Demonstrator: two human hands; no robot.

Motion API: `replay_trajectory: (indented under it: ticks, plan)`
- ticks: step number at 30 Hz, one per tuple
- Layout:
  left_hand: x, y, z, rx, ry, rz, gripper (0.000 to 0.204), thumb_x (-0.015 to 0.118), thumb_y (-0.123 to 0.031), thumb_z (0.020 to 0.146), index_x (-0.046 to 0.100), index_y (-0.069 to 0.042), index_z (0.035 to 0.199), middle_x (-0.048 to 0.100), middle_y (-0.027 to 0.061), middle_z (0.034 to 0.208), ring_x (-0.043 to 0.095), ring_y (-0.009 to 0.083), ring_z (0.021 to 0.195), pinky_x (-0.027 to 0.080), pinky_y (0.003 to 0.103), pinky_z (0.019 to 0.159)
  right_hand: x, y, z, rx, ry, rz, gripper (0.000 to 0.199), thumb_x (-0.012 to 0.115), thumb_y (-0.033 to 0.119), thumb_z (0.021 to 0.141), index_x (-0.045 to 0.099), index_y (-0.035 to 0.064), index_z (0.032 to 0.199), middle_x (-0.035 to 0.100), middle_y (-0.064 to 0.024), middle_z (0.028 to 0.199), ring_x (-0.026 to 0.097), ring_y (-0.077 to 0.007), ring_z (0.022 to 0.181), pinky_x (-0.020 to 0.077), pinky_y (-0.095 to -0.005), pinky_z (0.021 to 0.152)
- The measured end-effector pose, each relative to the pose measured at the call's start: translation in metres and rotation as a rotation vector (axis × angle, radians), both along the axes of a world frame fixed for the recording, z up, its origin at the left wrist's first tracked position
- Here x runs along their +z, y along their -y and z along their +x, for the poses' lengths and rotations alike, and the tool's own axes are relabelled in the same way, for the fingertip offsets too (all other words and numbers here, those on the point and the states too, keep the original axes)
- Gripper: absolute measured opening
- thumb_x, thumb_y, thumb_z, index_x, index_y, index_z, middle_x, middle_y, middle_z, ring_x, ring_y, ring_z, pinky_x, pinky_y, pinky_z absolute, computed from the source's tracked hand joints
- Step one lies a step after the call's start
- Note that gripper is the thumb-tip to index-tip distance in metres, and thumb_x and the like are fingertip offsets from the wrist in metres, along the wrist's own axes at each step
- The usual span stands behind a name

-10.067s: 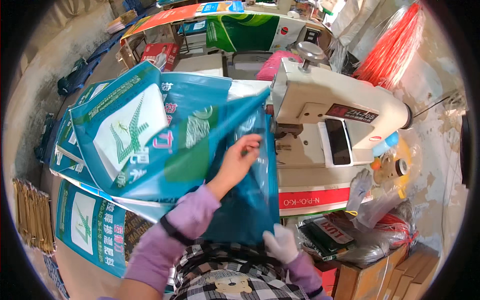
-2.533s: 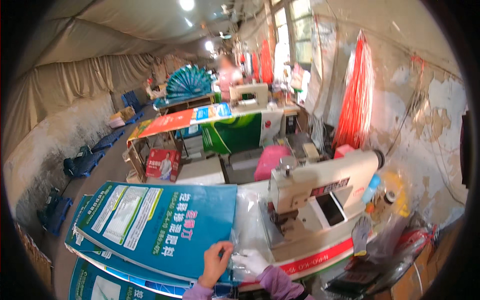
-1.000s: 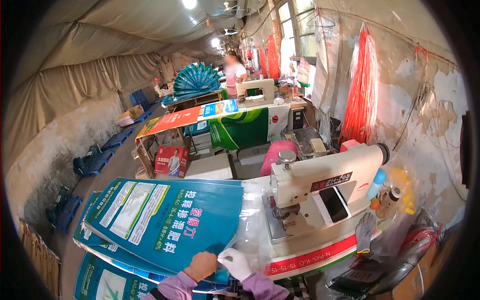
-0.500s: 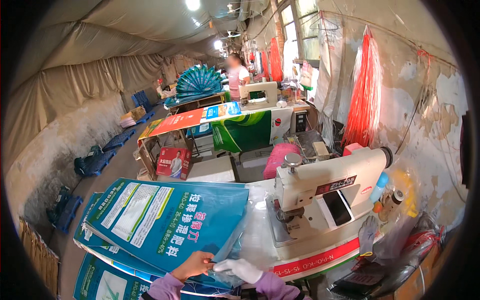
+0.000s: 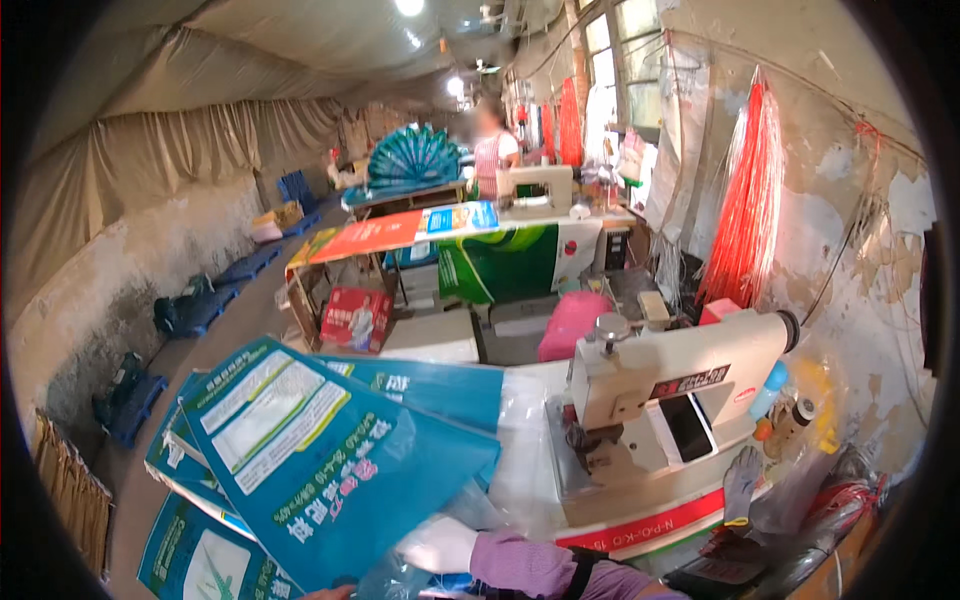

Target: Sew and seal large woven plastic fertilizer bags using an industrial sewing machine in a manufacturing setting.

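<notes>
Long tent-like workshop, tan fabric walls sagging along the left, lamps strung down the ridge. Right of centre, a cream sewing machine (image 5: 665, 400) on a white base with a red stripe, needle end facing left, clear plastic sheeting spread in front of it. Left of that, a fanned stack of big teal printed bags (image 5: 330, 465) covering the lower left; topmost one tilted, long edge running toward the bottom middle, a few more peeking out underneath and another lying lower left. Further back, a second table with orange and green printed sheets (image 5: 400, 230) and a person standing behind it. Bundle of red-orange strips (image 5: 745, 200) hanging on the peeling right wall. Pink cushion (image 5: 570, 322) just behind the machine.

Down at the bottom edge: right hand (image 5: 437, 545) in a white glove, purple sleeve behind it, resting against the lower corner of the top bag beside the plastic. Fingers tucked under the bag edge, so can't tell if pinching or flat. Left hand (image 5: 328, 593) barely a sliver at the frame edge under the same bag; finger state impossible to tell.
</notes>
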State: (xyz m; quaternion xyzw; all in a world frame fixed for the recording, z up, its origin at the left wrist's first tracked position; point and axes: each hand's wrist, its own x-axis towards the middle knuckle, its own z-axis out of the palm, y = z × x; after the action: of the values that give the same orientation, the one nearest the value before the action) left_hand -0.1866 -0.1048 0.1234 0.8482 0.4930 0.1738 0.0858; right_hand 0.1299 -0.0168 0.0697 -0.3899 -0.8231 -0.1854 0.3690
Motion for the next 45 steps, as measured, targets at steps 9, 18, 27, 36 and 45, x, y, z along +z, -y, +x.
replay_trajectory:
  ticks: [9,18,27,36,45]
  plan:
    - [-0.015,0.005,0.002,0.160,0.118,0.003,0.018,0.064,-0.002,0.086,0.071,-0.005,0.102,0.066,0.0217,0.083,0.064,0.0380,0.072,0.050,0.043,0.067,-0.086,-0.018,0.052,-0.574,-1.400,-0.380,0.076,0.085,0.025,0.072,0.052,-0.0013,0.135,0.055,-0.0243,0.131,0.050,-0.0336,0.127,0.0403,-0.0388,0.108]
    - [-0.025,-0.006,0.015,0.214,0.249,0.046,0.006,0.066,-0.005,0.087,0.064,0.000,0.086,0.059,0.0180,0.073,0.054,0.0323,0.061,0.045,0.039,0.059,-0.052,0.043,0.039,-0.609,-0.497,-0.035,0.071,0.089,0.019,0.063,0.060,0.0095,0.127,0.048,-0.0188,0.139,0.043,-0.0360,0.131,0.0388,-0.0424,0.107]
    - [-0.023,-0.024,0.028,0.160,0.410,0.002,0.024,0.074,-0.006,0.081,0.054,0.003,0.072,0.046,0.0134,0.054,0.041,0.0177,0.047,0.032,0.031,0.047,-0.034,0.024,-0.043,-0.370,-0.848,-0.415,0.039,0.081,0.039,0.073,0.069,0.0042,0.087,0.067,-0.0134,0.102,0.063,-0.0358,0.098,0.0487,-0.0452,0.089]
    - [-0.023,-0.037,0.012,0.153,0.524,-0.022,0.025,0.073,-0.009,0.085,0.054,0.002,0.073,0.047,0.0071,0.055,0.041,0.0089,0.051,0.033,0.028,0.048,-0.037,0.006,-0.014,-0.535,-0.769,-0.613,0.025,0.060,0.027,0.089,0.073,0.0056,0.085,0.069,-0.0185,0.083,0.067,-0.0380,0.076,0.0519,-0.0452,0.064]
    - [-0.028,-0.042,0.016,0.072,0.624,-0.057,0.020,0.064,-0.012,0.093,0.060,0.002,0.081,0.054,0.0054,0.065,0.043,0.0070,0.058,0.032,0.027,0.051,-0.112,0.113,0.054,-0.732,-0.857,-0.053,0.021,0.062,-0.002,0.079,0.067,0.0028,0.098,0.067,-0.0138,0.092,0.065,-0.0317,0.084,0.0532,-0.0413,0.074]
